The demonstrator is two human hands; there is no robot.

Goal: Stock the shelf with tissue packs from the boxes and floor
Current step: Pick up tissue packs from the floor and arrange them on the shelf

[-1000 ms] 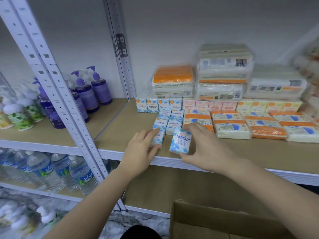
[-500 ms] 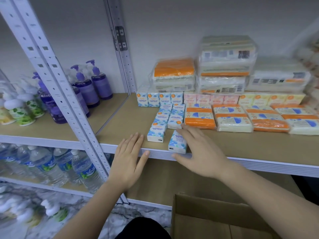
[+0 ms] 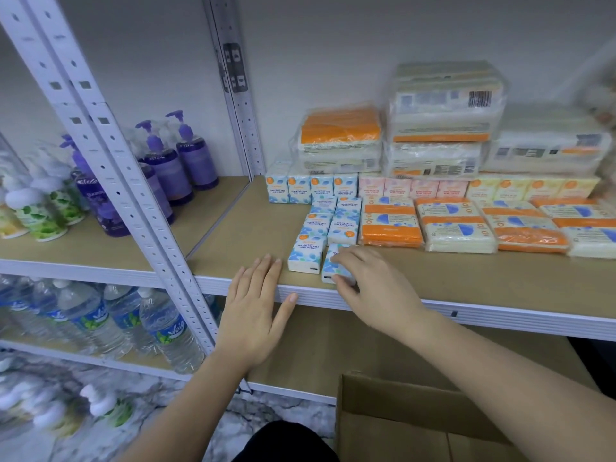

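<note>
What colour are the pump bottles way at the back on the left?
Purple, the pump bottles with purple pump tops, seen in the head view.

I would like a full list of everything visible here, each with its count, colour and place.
blue mini tissue packs: about eleven, blue and white, shelf front left and in a row behind
pink mini tissue packs: four, pink, back row
yellow mini tissue packs: about four, back row right
flat tissue packs: several, orange and white, shelf right
wrapped tissue bundles: four, stacked at the wall
pump bottles: several, purple, left shelf
water bottles: several, clear, lower left shelf
cardboard box: one, brown, below
left hand: flat on shelf edge
right hand: grips one blue pack
</note>
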